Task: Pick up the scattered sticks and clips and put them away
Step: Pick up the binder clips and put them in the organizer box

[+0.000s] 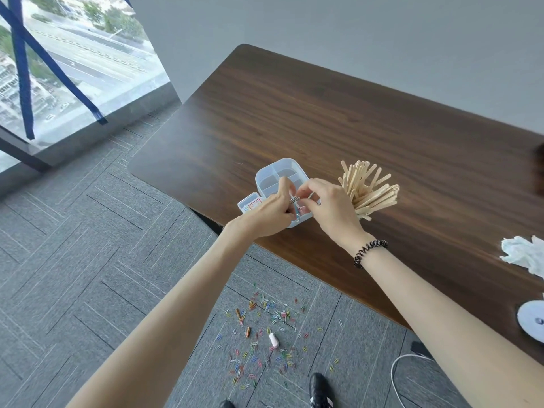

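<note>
Pale wooden sticks (368,188): gathered on dark table (323,113); left hand (269,212) and right hand (331,206) pinching silver metal clips (294,199) over clear plastic organiser (272,175); coloured paperclips (265,328) uncollected on grey carpet (117,231).

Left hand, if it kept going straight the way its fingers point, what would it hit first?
Probably the right hand: the left hand points at it across the clip that it pinches, above the box. Depth is unclear.
</note>
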A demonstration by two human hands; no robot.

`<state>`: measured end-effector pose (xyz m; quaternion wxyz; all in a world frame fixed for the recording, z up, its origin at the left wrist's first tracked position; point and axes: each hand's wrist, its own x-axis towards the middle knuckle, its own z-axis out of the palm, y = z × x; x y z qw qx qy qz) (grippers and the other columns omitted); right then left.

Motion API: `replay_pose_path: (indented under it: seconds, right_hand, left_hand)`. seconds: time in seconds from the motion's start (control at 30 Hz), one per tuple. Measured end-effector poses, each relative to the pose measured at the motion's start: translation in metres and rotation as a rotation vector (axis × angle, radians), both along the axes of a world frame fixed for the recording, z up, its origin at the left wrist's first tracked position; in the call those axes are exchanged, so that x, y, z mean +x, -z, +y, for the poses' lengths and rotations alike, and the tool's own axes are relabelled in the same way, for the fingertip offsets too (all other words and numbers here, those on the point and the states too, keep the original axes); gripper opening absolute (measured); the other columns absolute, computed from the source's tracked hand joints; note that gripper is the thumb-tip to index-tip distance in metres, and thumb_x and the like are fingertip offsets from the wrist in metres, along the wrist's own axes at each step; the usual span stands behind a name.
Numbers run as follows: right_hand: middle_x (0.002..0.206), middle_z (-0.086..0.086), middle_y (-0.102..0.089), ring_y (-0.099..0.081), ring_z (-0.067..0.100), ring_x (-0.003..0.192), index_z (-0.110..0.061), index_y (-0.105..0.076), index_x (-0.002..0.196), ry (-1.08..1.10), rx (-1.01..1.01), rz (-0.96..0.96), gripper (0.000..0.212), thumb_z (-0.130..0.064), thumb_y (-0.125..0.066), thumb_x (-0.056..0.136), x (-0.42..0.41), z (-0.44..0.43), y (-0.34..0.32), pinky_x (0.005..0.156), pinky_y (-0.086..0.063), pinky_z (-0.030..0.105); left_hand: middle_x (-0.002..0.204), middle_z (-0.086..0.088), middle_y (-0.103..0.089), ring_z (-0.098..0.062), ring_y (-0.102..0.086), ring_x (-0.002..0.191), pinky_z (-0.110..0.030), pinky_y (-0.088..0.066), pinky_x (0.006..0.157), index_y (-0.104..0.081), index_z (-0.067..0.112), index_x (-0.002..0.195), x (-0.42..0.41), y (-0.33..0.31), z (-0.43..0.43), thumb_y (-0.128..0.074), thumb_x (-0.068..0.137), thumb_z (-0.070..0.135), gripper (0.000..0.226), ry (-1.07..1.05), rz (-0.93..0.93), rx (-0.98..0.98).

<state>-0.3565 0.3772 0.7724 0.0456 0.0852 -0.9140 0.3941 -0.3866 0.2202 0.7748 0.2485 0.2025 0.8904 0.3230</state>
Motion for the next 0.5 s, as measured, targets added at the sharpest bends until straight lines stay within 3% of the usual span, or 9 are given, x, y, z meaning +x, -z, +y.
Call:
replay_pose_path:
  seconds: [0.1,0.2,0.27,0.33,0.5]
  right_hand:
    - [0.083,-0.011,-0.060,-0.063,0.010,0.069,-0.015,-0.063,0.084,-0.018,0.088,0.067,0.007,-0.009,-0.064,0.086,0.001,0.004,0.000,0.057,-0.044,0.021]
    - [0.083,-0.005,-0.063,-0.059,0.010,0.070,-0.011,-0.064,0.083,0.087,0.124,0.127,0.004,-0.010,-0.066,0.086,0.001,0.012,-0.002,0.059,-0.046,0.022]
    - [0.082,-0.002,-0.064,-0.058,0.012,0.069,-0.009,-0.063,0.082,0.164,0.193,0.142,0.005,-0.011,-0.065,0.086,0.001,0.017,-0.003,0.059,-0.043,0.021]
    - [0.083,0.000,-0.063,-0.059,0.017,0.066,-0.009,-0.061,0.082,0.167,0.344,0.120,0.006,-0.011,-0.063,0.088,0.002,0.018,-0.001,0.055,-0.041,0.023]
    - [0.085,0.005,-0.063,-0.062,0.023,0.064,-0.007,-0.061,0.088,0.158,0.516,0.034,0.005,-0.009,-0.058,0.090,0.000,0.005,0.012,0.052,-0.047,0.028]
  left_hand:
    - [0.090,-0.010,-0.064,-0.013,-0.054,0.064,-0.014,-0.044,0.045,-0.024,0.015,0.106,-0.001,0.001,-0.002,-0.049,0.086,-0.005,0.037,-0.031,-0.026,0.047]
    - [0.093,-0.005,-0.067,-0.019,-0.061,0.071,-0.035,-0.057,0.061,-0.026,0.020,0.105,-0.006,-0.003,-0.010,-0.057,0.083,-0.006,0.046,-0.150,-0.051,0.087]
    - [0.100,-0.007,-0.069,-0.014,-0.063,0.075,-0.027,-0.056,0.066,-0.031,0.019,0.111,-0.009,-0.007,-0.018,-0.063,0.084,-0.004,0.048,-0.246,-0.037,0.114]
    - [0.103,-0.008,-0.068,-0.015,-0.064,0.077,-0.020,-0.052,0.060,-0.035,0.016,0.120,-0.011,-0.009,-0.023,-0.065,0.086,0.002,0.047,-0.341,0.016,0.127]
    - [0.092,-0.011,-0.069,-0.017,-0.066,0.070,-0.038,-0.057,0.063,-0.035,0.017,0.119,-0.007,-0.006,-0.023,-0.056,0.093,0.010,0.034,-0.461,0.168,0.016]
